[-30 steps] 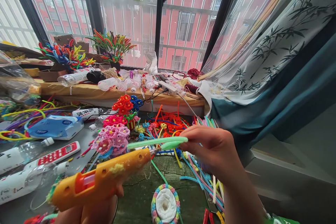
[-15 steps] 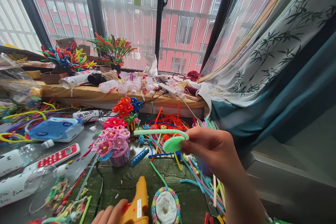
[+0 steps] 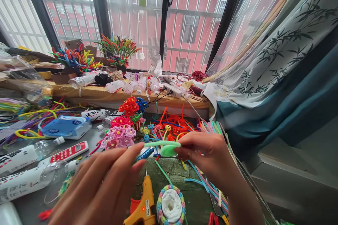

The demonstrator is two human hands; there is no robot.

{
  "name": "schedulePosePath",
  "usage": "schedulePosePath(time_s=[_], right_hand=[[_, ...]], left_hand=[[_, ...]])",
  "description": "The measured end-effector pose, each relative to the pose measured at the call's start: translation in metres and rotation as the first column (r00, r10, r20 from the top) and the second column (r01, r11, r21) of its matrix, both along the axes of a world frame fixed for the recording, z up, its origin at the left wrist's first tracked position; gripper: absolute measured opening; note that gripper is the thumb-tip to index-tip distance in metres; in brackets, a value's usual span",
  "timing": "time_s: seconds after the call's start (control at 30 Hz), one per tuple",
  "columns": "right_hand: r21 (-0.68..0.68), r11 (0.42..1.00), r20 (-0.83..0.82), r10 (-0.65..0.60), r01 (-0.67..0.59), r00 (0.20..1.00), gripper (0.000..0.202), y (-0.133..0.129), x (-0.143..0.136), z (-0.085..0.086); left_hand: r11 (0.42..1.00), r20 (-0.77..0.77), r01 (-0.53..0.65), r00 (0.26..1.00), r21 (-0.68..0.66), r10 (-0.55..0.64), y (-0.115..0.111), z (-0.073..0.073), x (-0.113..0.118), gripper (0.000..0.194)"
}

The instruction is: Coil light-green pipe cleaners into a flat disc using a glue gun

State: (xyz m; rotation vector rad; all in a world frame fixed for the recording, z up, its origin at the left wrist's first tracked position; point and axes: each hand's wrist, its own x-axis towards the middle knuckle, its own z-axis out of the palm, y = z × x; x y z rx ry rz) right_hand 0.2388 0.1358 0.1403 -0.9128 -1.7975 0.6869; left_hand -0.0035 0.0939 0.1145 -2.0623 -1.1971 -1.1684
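Note:
My right hand (image 3: 204, 151) pinches a flat light-green coil (image 3: 168, 150) of fuzzy pipe cleaner. The unrolled tail (image 3: 158, 143) of the pipe cleaner runs leftward above the coil. At the tail's free end is my left hand (image 3: 111, 179), its index finger and thumb apart. Below the hands lies a yellow hot glue gun (image 3: 145, 202), nozzle pointing away, with a small red light on it. Beside it stands an oval cup (image 3: 171, 204) with a multicoloured fuzzy rim and white stuffing. A light-green stem (image 3: 163, 172) lies just behind the cup.
Pink pipe-cleaner flowers (image 3: 120, 135) and a blue glue-stick-sized tube (image 3: 145, 153) sit behind my left hand. Plastic bottles (image 3: 29, 151), a red-and-white remote (image 3: 67, 153) and a blue tissue pack (image 3: 67, 126) lie left. Loose pipe cleaners (image 3: 195, 181) and pliers (image 3: 215, 207) are at right.
My left hand has let go of the glue gun and risen to the pipe cleaner's free end. My right hand has lowered slightly with the coil, and the view has shifted a little.

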Motion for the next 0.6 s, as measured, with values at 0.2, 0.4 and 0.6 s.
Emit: schedulePosePath(time_s=[0.2, 0.4, 0.6], right_hand=[[-0.031, 0.999, -0.027, 0.035, -0.036, 0.999, 0.026, 0.003, 0.001, -0.002], [-0.185, 0.966, -0.215, 0.139, -0.180, 0.967, 0.019, 0.006, 0.004, -0.007], [-0.269, 0.921, -0.392, 0.164, -0.283, 0.905, 0.014, 0.007, 0.001, -0.010]], left_hand=[[0.991, -0.064, 0.111, 0.991, -0.076, -0.116, 0.017, 0.024, 0.020, 0.016], [0.951, 0.096, 0.203, 0.978, -0.233, -0.185, 0.020, 0.016, 0.013, 0.011], [0.823, 0.406, 0.300, 0.909, -0.482, -0.093, 0.015, 0.019, 0.022, 0.022]])
